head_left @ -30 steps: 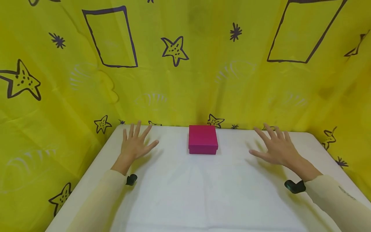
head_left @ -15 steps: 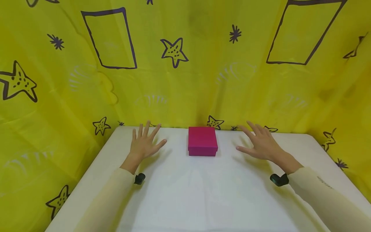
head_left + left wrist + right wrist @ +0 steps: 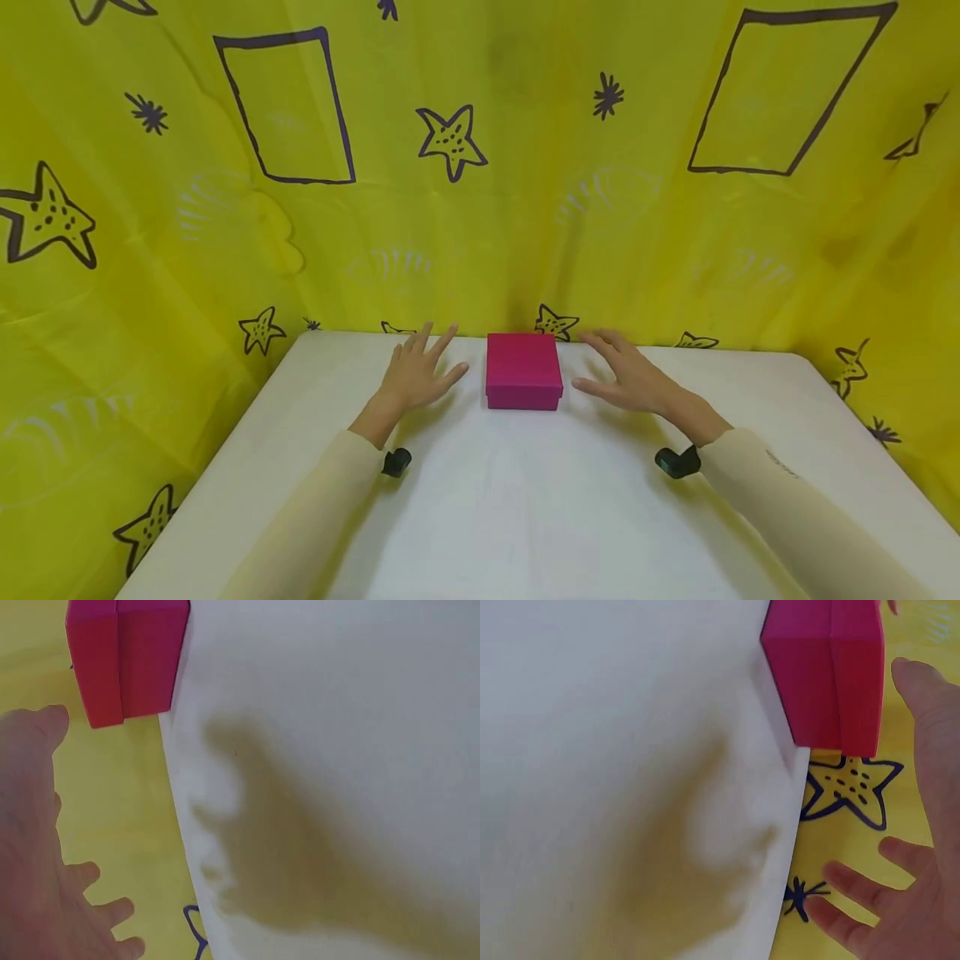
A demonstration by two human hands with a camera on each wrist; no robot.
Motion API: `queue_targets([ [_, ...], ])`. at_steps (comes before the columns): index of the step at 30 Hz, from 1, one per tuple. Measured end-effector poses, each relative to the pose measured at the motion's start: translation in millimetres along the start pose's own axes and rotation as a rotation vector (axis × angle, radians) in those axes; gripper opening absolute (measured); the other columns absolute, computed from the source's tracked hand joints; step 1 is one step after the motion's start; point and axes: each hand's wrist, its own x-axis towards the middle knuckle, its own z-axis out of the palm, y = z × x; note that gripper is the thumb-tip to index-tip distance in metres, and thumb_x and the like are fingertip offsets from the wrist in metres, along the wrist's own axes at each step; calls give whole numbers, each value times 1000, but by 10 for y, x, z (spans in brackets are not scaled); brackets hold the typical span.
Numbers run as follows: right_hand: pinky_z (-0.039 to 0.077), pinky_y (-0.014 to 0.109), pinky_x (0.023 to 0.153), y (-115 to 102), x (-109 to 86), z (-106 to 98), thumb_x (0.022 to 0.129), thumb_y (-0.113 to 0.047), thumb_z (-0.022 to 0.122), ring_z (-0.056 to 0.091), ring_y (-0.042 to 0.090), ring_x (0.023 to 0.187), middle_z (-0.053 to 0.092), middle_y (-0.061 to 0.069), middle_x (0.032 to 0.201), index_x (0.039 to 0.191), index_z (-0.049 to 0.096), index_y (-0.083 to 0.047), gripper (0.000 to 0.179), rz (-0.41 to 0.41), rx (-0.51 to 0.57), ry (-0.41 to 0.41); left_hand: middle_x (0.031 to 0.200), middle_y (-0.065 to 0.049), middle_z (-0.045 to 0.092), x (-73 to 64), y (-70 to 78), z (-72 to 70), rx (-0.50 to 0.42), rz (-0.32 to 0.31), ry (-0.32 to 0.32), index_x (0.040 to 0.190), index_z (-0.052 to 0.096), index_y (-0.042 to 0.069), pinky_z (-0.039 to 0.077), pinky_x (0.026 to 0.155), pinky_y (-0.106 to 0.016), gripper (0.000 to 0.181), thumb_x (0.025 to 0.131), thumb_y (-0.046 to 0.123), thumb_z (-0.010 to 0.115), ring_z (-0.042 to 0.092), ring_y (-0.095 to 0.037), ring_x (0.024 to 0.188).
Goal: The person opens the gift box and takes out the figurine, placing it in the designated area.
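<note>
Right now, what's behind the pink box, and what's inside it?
Behind the pink box hangs yellow cloth with printed stars, hidden where the box covers it. The lid is on, so any contents are hidden.

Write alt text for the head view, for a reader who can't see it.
A person's left hand and right hand flank a pink box without touching it. The box sits near the far edge of a white table, before yellow star-patterned fabric.

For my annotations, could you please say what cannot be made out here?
All views: what's inside the square pink lidded box, hidden by its lid.
Head view: dark marking on cream fabric right sleeve, too small to read.
Left wrist view: box's far end, cut off by top edge.
</note>
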Motion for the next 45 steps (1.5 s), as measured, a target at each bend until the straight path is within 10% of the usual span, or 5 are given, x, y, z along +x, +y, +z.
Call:
queue_targets([
  [11, 62, 39, 81, -113, 182, 130, 96, -36, 74, 72, 30, 104, 48, 26, 150, 158, 38, -8, 77, 26, 341, -81, 158, -21, 40, 74, 213, 65, -412, 98, -21, 158, 38, 7, 45, 110, -56, 66, 103, 34, 62, 56, -40, 131],
  [21, 61, 47, 85, -207, 296, 84, 97, -21, 73, 74, 33, 99, 51, 30, 145, 155, 42, -5, 67, 120, 540, -147, 142, -25, 57, 141, 316, 40, -723, 27, -142, 154, 45, 9, 64, 76, -40, 61, 100, 21, 70, 75, -34, 92],
  [45, 56, 48, 99, -186, 296, 84, 96, -15, 73, 58, 40, 128, 46, 27, 152, 155, 40, 0, 69, 157, 726, -221, 145, -21, 56, 158, 428, -5, -931, -96, -252, 153, 48, 6, 63, 82, -39, 64, 94, 8, 75, 75, -27, 92],
])
